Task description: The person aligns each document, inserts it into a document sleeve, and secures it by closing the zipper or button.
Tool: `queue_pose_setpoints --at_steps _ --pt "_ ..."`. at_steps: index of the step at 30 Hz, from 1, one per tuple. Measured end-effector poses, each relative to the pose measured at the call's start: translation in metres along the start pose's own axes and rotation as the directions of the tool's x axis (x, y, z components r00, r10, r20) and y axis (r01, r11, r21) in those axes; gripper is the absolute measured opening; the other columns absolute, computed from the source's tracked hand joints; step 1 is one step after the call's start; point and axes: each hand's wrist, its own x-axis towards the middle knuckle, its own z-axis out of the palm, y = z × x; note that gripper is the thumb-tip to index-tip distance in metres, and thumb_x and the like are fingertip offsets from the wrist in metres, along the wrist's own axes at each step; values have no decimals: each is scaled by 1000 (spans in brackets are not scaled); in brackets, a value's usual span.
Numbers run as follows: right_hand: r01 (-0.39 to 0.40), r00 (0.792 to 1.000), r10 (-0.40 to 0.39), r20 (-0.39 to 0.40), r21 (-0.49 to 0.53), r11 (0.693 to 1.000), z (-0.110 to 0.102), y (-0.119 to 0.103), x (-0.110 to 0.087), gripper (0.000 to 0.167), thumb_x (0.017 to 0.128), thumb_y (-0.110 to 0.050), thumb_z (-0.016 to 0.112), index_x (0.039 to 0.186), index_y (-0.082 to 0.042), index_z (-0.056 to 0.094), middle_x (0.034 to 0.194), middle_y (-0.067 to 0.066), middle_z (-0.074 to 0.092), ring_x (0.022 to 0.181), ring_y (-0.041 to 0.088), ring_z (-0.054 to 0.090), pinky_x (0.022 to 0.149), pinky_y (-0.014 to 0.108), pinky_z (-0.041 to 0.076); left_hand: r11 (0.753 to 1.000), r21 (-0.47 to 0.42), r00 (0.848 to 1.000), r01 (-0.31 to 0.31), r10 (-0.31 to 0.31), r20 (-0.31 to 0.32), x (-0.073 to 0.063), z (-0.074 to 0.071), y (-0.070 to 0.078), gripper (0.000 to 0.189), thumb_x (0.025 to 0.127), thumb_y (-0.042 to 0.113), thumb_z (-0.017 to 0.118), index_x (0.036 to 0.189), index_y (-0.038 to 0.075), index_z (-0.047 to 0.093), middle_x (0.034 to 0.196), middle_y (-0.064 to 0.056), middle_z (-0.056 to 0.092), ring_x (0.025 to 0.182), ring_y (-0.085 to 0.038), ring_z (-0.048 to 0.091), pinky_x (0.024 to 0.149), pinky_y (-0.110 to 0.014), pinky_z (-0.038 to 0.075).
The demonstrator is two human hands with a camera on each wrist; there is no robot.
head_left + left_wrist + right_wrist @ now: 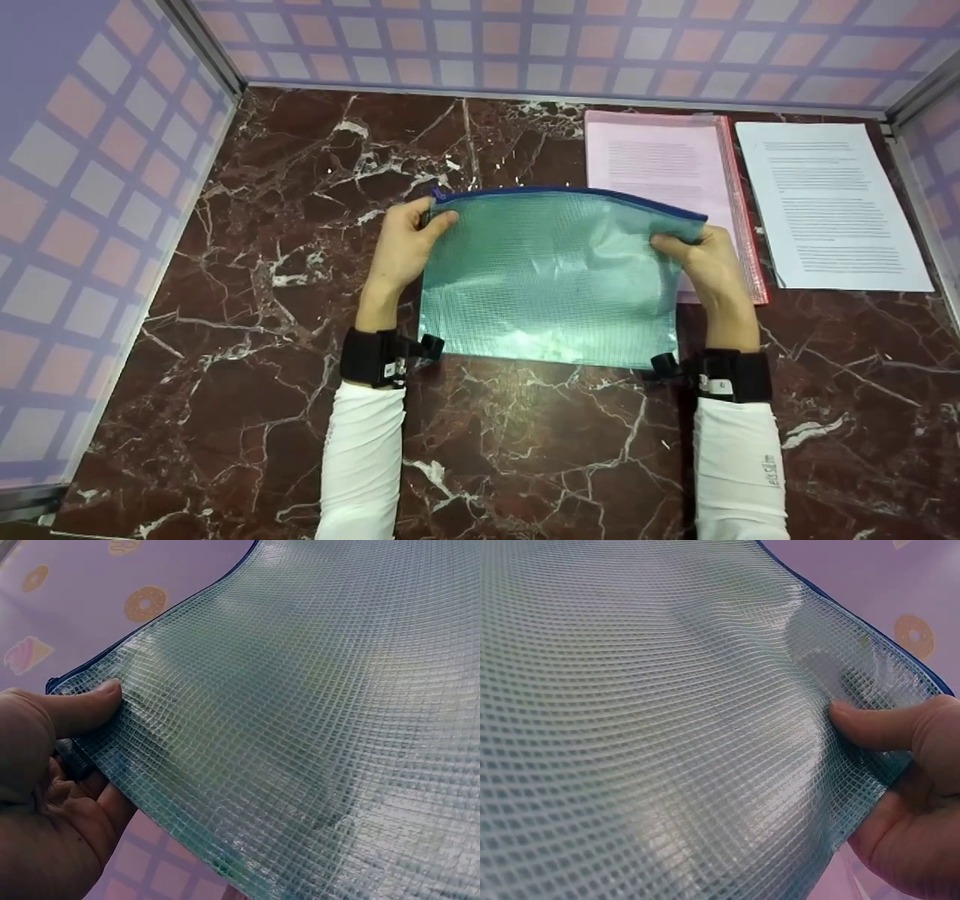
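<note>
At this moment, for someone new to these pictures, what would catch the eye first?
The green mesh pouch, mid-view in the head picture, would probably come first, pinched near the ends of its dark blue zipper by the left hand and right hand. Next would be the pink pouch showing printed text, partly covered by the green one, and the white printed paper to its right, both on the dark marbled table.

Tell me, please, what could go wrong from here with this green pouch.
The left hand and right hand pinch the green pouch near its upper corners, so it might droop if one slips. The right hand also overlaps the pink folder in the head view, so lowering it could nudge that folder.
</note>
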Motion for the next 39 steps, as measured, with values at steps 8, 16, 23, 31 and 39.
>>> queue_pose_setpoints --at_steps 8,16,23,31,39 --pt "-49 986 42 -162 -39 998 2 2 6 8 83 -9 79 89 -13 76 73 -11 67 72 7 56 65 18 46 982 163 988 -90 110 -112 1 8 10 53 91 9 70 60 20 28 56 6 20 50 -4 19 52 -17 17" --pt "-37 967 46 -251 39 999 3 -2 4 39 85 -9 76 120 6 64 87 -5 69 81 7 65 74 15 58 935 324 953 -144 220 -210 -1 19 27 12 90 0 65 82 0 74 78 -14 75 54 -11 50 50 -11 30" --pt "14 919 -55 -390 -108 994 7 -8 4 36 90 -9 67 123 6 66 84 -12 69 85 4 68 80 12 57 877 431 933 -211 313 -179 -4 28 35 28 88 -8 59 104 5 77 104 -10 77 76 -23 74 61 -25 51" --pt "131 934 -165 -317 -124 984 20 -13 1 33 92 -7 67 120 11 65 80 -15 71 79 2 69 77 14 58 768 566 912 -299 404 -66 -10 43 38 22 91 -4 61 106 4 75 102 -12 77 91 -27 76 81 -30 62" --pt "250 950 -273 -153 -152 956 51 -21 -6 31 92 -9 69 116 10 67 82 -18 72 80 2 70 79 16 59 591 726 880 -350 473 40 -16 53 40 20 95 1 59 107 5 74 94 -14 78 69 -24 74 61 -26 60"
